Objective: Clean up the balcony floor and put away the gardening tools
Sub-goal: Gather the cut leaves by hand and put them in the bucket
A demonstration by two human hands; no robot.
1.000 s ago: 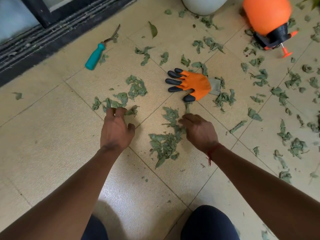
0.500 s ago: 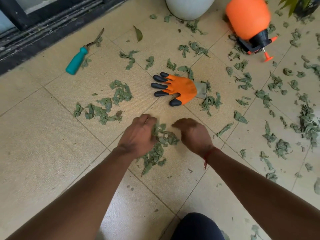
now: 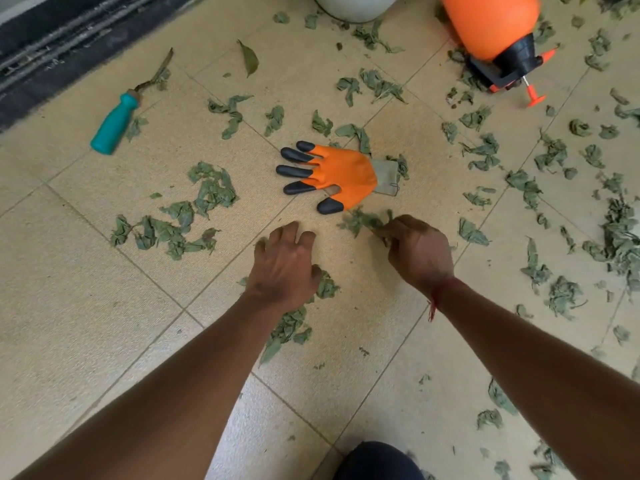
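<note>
Left hand (image 3: 284,268) grip lies apart over the leaf pile (image 3: 291,325); right hand (image 3: 419,254), blurred, seemingly pinches leaf scraps (image 3: 360,221), which a loose hold could rescatter.

Both forearms (image 3: 194,375) are bare, a thin red thread (image 3: 437,296) with a hanging end circles the wrist behind the fingers (image 3: 398,225) of the right hand (image 3: 420,252), and dark blue cloth covers a knee (image 3: 377,460).

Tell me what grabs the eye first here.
An orange glove with black fingertips lies flat mid-floor, torn green leaves scattered across the tiles around it. An orange sprayer sits at top right; a teal-handled tool lies upper left.
</note>
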